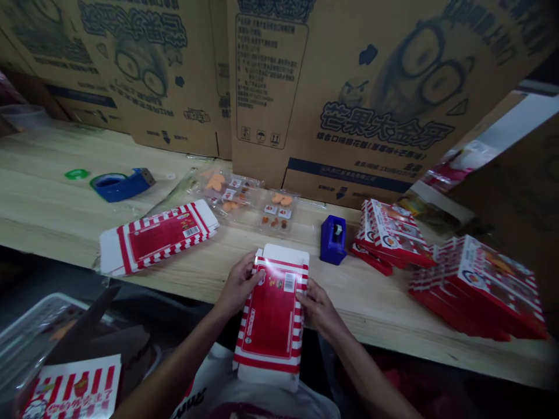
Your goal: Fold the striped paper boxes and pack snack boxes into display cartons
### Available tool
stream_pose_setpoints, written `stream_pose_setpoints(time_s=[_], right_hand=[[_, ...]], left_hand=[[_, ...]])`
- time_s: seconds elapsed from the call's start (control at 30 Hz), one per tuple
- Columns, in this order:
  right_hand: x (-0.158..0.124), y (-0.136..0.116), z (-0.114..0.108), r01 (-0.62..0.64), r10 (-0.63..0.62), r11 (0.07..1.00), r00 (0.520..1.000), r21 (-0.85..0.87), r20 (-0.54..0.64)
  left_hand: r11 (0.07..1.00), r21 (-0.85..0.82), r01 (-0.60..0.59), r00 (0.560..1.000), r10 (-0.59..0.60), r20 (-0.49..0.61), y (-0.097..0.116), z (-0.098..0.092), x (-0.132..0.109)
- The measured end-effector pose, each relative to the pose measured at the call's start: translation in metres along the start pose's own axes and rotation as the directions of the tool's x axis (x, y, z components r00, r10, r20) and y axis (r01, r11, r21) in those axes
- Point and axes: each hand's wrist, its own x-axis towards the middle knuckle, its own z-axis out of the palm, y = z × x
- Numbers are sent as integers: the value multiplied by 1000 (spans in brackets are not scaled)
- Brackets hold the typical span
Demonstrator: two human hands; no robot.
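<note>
A red and white striped carton (273, 314) is held between my two hands at the table's front edge, its barcode side up and its white end flaps sticking out at both ends. My left hand (241, 285) grips its left edge, thumb on top. On the right edge my right hand (321, 307) pinches the side, fingers partly hidden behind it. To the left lies a stack of flat, similar cartons (159, 235). Beyond the carton are clear plastic trays (278, 212) with small orange and brown pieces. A small blue tape dispenser (333, 240) stands to the right.
Finished-looking striped boxes (393, 233) and a larger leaning stack of boxes (484, 288) occupy the table's right. A larger blue tape dispenser (121, 185) and a green ring (77, 174) lie at left. Big brown cardboard boxes (271, 116) wall the back. A white bin (52, 302) is below left.
</note>
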Motion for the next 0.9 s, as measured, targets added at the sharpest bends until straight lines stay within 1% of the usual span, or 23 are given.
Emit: stream_pose_setpoints(time_s=[0.07, 0.1, 0.13, 0.2, 0.23, 0.3, 0.37, 0.43, 0.5, 0.6, 0.67, 0.77, 0.83, 0.9], right_hand=[[4, 2, -6, 124, -133, 988, 986, -94, -99], [8, 3, -10, 175, -196, 973, 971, -152, -134], [12, 3, -14, 207, -239, 956, 961, -207, -142], [21, 5, -24, 232, -270, 926, 958, -298, -93], [25, 6, -28, 241, -277, 909, 959, -339, -59], [31, 8, -33, 276, -312, 864, 950, -421, -19], [35, 9, -34, 328, -386, 810, 922, -486, -21], [39, 8, -34, 365, -436, 787, 899, -498, -30], [42, 4, -32, 366, -429, 821, 902, -439, -50], [45, -6, -30, 306, -331, 917, 942, -256, -62], [45, -12, -31, 248, -254, 951, 967, -183, -12], [45, -17, -35, 173, -158, 962, 984, -210, 85], [45, -15, -39, 154, -136, 961, 986, -228, 94], [45, -12, -41, 152, -139, 963, 988, -222, 70]], left_hand=[[1000, 18, 0, 1000, 0, 6, -7, -2, 1], [1000, 20, -2, 1000, 1, 25, -10, -3, 0], [1000, 17, -3, 999, 3, 45, -14, -6, -1], [1000, 9, 5, 998, -5, 62, -19, -11, -2], [1000, 17, 17, 999, -18, 51, -21, -13, -2], [997, 60, 42, 999, -42, -2, -22, -17, 1], [994, 94, 46, 996, -39, -75, -21, -17, 6], [995, 90, 40, 991, -28, -132, -20, -16, 14], [997, 60, 38, 985, -27, -167, -18, -14, 23], [999, 23, 41, 979, -35, -203, -15, -14, 33], [996, -6, 88, 984, -88, -157, -13, -17, 36], [987, 11, 160, 987, -160, -18, -9, -22, 37], [988, 58, 144, 989, -146, 19, -7, -25, 37], [988, 94, 119, 992, -123, 37, -5, -26, 36]])
